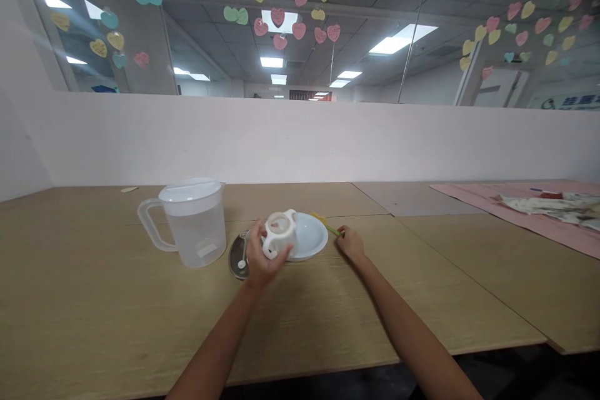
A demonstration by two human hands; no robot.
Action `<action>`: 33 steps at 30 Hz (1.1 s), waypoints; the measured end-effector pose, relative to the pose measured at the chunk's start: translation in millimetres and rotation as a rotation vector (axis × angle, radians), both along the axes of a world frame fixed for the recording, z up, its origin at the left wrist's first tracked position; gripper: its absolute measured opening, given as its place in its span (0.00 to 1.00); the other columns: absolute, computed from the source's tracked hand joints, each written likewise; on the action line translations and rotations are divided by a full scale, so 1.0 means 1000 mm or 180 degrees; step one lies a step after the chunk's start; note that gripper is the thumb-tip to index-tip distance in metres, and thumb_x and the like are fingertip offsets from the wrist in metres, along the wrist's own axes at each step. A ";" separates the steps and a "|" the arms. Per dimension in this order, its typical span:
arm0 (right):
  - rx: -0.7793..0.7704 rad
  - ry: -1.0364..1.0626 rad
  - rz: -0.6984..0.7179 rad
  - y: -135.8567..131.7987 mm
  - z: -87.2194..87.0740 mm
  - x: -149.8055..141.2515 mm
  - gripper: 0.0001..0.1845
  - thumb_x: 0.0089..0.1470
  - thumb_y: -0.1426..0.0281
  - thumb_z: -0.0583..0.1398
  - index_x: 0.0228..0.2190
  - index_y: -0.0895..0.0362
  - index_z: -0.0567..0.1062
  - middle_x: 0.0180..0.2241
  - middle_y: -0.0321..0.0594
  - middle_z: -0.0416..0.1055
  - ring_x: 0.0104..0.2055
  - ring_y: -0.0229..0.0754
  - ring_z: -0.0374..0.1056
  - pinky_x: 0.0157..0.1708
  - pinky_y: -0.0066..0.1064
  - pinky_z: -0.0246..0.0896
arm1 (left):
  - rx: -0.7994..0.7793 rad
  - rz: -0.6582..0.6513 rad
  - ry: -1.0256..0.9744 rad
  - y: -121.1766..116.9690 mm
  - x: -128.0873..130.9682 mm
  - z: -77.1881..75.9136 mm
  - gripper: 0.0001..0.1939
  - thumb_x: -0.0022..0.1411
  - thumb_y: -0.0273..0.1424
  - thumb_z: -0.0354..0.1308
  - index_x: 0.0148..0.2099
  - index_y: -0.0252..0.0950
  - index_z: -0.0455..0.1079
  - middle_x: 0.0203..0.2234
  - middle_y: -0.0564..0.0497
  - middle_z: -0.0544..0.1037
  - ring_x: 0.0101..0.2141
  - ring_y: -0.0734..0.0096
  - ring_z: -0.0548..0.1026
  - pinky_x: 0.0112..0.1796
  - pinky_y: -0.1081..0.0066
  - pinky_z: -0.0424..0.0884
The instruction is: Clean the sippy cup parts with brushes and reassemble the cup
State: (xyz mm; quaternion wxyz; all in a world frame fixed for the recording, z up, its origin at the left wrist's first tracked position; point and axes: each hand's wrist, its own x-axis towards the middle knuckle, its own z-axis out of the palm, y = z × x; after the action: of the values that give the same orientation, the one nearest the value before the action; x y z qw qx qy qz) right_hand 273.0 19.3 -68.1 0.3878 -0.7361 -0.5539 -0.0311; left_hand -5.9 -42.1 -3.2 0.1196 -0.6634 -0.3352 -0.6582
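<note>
My left hand is closed around a small white cup-like piece with a round opening and knobby, handle-like sides; it is held tilted above the table. Behind it, partly covered, lies a shallow white dish. My right hand pinches the green handle of a slender tool with a yellow head, whose exact kind is too small to make out. That yellow end is at the dish's right rim. Left of the dish, a dark oval tray holds a small light spoon-like piece, both partly hidden by my left hand.
A translucent lidded pitcher stands on the left, its handle facing left. At the far right, a pink cloth has a stained white cloth on it. A wall with a window bearing heart-shaped notes rises behind the wooden table.
</note>
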 end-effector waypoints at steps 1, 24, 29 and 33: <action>-0.0169 -0.0003 0.0047 -0.001 0.002 -0.003 0.09 0.41 0.78 0.57 0.28 0.58 0.74 0.24 0.39 0.71 0.25 0.37 0.64 0.23 0.25 0.45 | 0.0085 -0.0210 0.0144 -0.005 0.005 -0.004 0.39 0.53 0.50 0.56 0.59 0.31 0.53 0.39 0.42 0.74 0.36 0.62 0.75 0.36 0.66 0.72; -0.1085 -0.0258 0.0224 -0.018 0.027 -0.024 0.08 0.48 0.73 0.55 0.31 0.59 0.72 0.32 0.46 0.73 0.33 0.42 0.67 0.25 0.27 0.46 | -0.0248 -0.0409 0.2428 -0.024 0.024 -0.011 0.35 0.53 0.52 0.53 0.56 0.33 0.61 0.31 0.45 0.78 0.29 0.60 0.76 0.29 0.66 0.70; -0.0912 -0.0229 0.0192 -0.022 0.029 -0.024 0.08 0.46 0.74 0.56 0.31 0.60 0.73 0.32 0.46 0.73 0.34 0.42 0.67 0.27 0.26 0.49 | -0.0199 -0.0421 0.2475 -0.014 0.008 -0.006 0.36 0.52 0.56 0.48 0.52 0.34 0.65 0.31 0.46 0.76 0.30 0.63 0.75 0.30 0.68 0.68; -0.0557 -0.0150 0.0040 -0.027 0.045 -0.026 0.13 0.51 0.73 0.51 0.37 0.60 0.72 0.37 0.47 0.72 0.39 0.43 0.66 0.32 0.27 0.53 | -0.1104 0.0506 0.1301 0.006 -0.014 0.001 0.23 0.63 0.45 0.41 0.46 0.33 0.67 0.30 0.46 0.75 0.31 0.67 0.74 0.34 0.70 0.67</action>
State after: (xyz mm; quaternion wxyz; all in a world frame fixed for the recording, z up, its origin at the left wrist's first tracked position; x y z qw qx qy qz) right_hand 247.4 -7.3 -23.1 0.3090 -0.7627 -0.5681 0.0025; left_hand -20.0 -36.4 -1.7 0.1207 -0.7646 -0.4628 -0.4320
